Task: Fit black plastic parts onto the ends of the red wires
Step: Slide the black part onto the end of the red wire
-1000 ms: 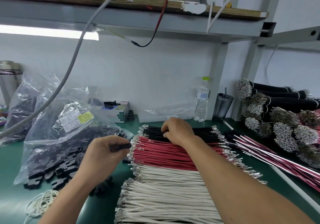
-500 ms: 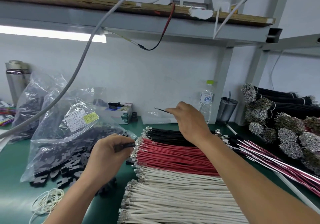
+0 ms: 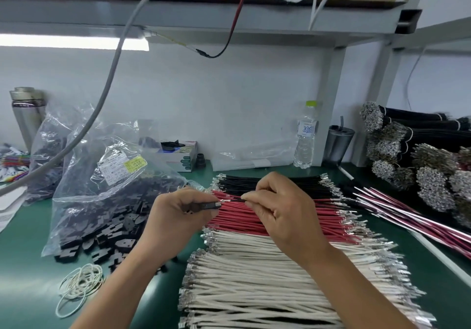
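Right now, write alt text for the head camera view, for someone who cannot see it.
A person's left hand grips a black plastic part while the right hand pinches a wire, its metal tip at the part's opening. Below lie rows of black wires, red wires and white wires on a green bench, beside a clear bag of black parts.

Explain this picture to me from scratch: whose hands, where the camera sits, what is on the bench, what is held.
No machine here: a person works bare-handed, filmed by a camera worn on their head, looking down. The left hand grips a black part. The right hand pinches a wire, its metal tip at the part's opening. On the green bench lie rows of black wires, red wires and white wires, a bag of black parts, and rubber bands.
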